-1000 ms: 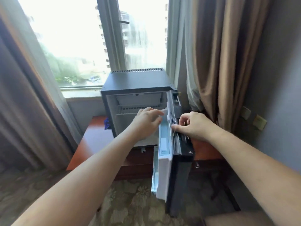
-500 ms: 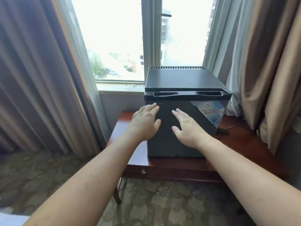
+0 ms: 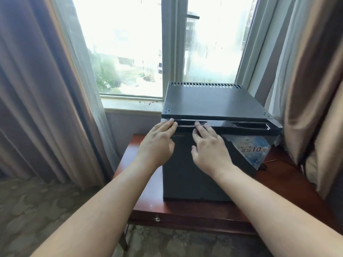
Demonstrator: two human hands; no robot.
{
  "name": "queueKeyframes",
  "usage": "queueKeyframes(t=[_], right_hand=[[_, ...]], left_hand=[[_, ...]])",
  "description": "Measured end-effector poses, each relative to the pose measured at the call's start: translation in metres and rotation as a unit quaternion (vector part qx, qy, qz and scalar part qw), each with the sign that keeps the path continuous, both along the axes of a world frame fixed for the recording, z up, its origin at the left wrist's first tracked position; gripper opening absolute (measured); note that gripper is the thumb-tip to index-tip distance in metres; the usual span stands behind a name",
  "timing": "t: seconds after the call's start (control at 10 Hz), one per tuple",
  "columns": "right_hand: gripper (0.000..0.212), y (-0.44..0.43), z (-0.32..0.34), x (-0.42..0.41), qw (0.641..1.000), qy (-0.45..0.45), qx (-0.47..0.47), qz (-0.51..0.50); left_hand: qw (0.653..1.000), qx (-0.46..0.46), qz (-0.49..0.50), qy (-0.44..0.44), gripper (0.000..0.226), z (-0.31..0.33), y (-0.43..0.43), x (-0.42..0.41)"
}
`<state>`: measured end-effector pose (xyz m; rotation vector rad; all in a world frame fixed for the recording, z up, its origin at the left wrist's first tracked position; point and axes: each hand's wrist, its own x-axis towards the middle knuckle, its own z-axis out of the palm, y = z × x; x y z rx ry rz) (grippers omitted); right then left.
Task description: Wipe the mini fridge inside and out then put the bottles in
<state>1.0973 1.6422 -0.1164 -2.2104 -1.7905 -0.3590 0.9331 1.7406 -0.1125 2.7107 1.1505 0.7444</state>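
Left hand point(image 3: 157, 143), right hand point(image 3: 209, 147) flat, empty, on closed black boxy mini fridge point(image 3: 213, 101); I'd hook top groove point(image 3: 233, 125), pull evenly.

This looks like a hotel guest room. Heavy brown drapes point(image 3: 37, 89) with pale sheer liners point(image 3: 259, 52) hang floor-length down both sides of the frame, framing a large window point(image 3: 120, 43) at upper centre that looks out over greenery and buildings from some height. Below it runs a pale sill point(image 3: 130, 106). A compact black mini fridge point(image 3: 213, 101) stands in the middle on a polished reddish wooden table point(image 3: 278, 201) with a small metal drawer fitting point(image 3: 157, 219), and a blue printed price sticker point(image 3: 250, 149) reading "10" is stuck on its door. Patterned olive carpet point(image 3: 37, 210) covers the lower left.
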Motion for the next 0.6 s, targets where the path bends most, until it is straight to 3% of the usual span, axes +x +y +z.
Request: queueKeyframes(t=[0.2,0.3,0.4,0.5,0.6], right_hand=[[0.067,-0.003,0.002,-0.007,0.996,0.016,-0.082,-0.020],[0.069,-0.013,0.023,-0.015,0.986,0.141,-0.076,-0.040],[0.060,-0.027,0.031,-0.026,0.968,0.244,0.020,-0.051],[0.044,-0.057,0.053,-0.037,0.921,0.340,0.146,-0.118],[0.053,-0.078,0.068,-0.043,0.897,0.381,0.172,-0.143]], left_hand=[[0.998,-0.045,-0.033,0.000,0.070,0.004,-0.004,-0.007],[0.991,-0.115,-0.062,0.009,0.068,0.018,-0.002,-0.011],[0.974,-0.206,-0.068,-0.058,0.062,0.029,-0.008,-0.013],[0.943,-0.273,-0.052,-0.182,0.049,0.056,-0.020,-0.011],[0.918,-0.321,-0.055,-0.226,0.048,0.071,-0.032,-0.012]])
